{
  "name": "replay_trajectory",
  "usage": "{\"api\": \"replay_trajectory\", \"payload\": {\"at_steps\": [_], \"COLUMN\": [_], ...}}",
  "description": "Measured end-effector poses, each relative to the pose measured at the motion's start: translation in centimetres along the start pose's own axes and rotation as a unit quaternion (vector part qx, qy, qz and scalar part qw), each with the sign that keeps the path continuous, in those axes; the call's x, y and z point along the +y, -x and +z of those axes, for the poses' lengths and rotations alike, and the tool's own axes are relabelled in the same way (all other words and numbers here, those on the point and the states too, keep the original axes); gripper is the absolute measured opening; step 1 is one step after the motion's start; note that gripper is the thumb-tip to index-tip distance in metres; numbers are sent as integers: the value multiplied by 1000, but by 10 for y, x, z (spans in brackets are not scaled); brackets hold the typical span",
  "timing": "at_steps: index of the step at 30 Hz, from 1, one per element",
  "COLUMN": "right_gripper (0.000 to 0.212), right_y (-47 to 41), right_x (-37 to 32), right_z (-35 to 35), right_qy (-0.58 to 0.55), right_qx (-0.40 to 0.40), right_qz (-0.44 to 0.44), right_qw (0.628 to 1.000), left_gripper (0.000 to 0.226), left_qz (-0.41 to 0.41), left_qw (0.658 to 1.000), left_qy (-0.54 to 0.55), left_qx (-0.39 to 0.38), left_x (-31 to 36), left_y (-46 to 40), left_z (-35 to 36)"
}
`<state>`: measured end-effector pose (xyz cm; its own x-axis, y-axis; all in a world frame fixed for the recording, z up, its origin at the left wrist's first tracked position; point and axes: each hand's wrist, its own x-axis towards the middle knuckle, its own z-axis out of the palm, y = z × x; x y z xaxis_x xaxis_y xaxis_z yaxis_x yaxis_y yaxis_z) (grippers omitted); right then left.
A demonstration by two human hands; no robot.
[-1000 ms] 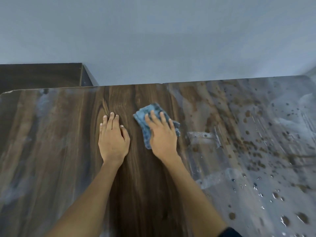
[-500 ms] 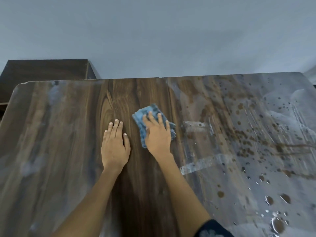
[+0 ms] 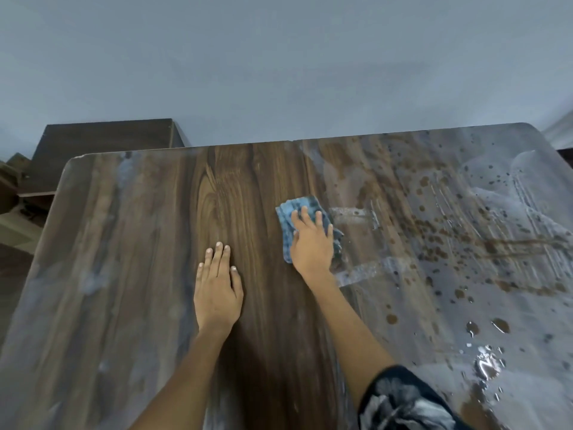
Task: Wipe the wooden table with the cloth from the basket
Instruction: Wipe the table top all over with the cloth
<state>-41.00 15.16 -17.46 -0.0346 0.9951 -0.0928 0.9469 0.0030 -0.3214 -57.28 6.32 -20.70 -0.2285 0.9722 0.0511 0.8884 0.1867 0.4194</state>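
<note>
Fingers of the right hand [image 3: 311, 243] lie spread and straight on the blue cloth [image 3: 302, 225], pressing it flat mid-table [image 3: 124, 274] beside what look like wet brown spots [image 3: 434, 237]. Left hand [image 3: 218, 293] rests flat on bare wood, fingers straight, apart from the cloth.

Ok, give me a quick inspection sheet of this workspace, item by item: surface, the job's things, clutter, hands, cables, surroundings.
Surface: wooden table, dark and bare of drops in the middle, hazy film on its left part, brown spots and water drops over the right part.
Job's things: blue cloth lies crumpled on the table at the edge of the spotted part; basket not in view.
Clutter: nothing seen.
Hands: right hand presses flat on the cloth; left hand rests flat on bare wood.
Cables: nothing seen.
Surroundings: plain grey wall; dark wooden cabinet beyond the far left corner.
</note>
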Motion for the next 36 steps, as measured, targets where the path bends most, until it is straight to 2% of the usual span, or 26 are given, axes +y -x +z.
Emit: {"api": "replay_trajectory", "payload": {"at_steps": [6,8,9,11,14,16,19,22,24,28,33,36], "right_gripper": [54,52,49,48,46,51,59,63,63,65,62,65], "right_y": [86,113,121,121,85,62,60,101,133,153,102,91], "right_x": [-2,17,28,45,50,35,8,-2,4,31,36,22], "right_z": [9,9,7,2,-8,-13,-11,0,5,0,-5,-4], "right_qy": [-7,1,9,4,-20,-14,-8,-12,-18,-4,8,-2], "right_qx": [-107,-100,-76,-35,-50,-58,-75,-95,-106,-93,-51,-63], "right_qz": [-217,-253,-251,-183,-58,-13,-69,-175,-201,-159,-63,-103], "right_qw": [970,962,965,982,997,998,995,980,974,983,997,993], "left_gripper": [52,52,52,56,61,62,62,61,62,64,65,64], "left_qz": [1,1,-2,-10,-11,-13,-24,-32,-31,-29,-35,-39], "left_qw": [1000,1000,1000,1000,999,998,997,997,996,995,994,994], "left_qy": [-16,-23,-24,-28,-41,-48,-58,-61,-68,-78,-89,-91], "left_qx": [-5,-7,-5,-4,-16,-24,-37,-44,-51,-53,-48,-49], "left_x": [-1,-3,-3,-4,-6,-8,-8,-8,-8,-6,-6,-5], "left_y": [27,39,44,55,69,78,93,103,105,105,106,106], "left_z": [-3,-2,-3,-4,-6,-9,-10,-12,-11,-10,-10,-9]}}
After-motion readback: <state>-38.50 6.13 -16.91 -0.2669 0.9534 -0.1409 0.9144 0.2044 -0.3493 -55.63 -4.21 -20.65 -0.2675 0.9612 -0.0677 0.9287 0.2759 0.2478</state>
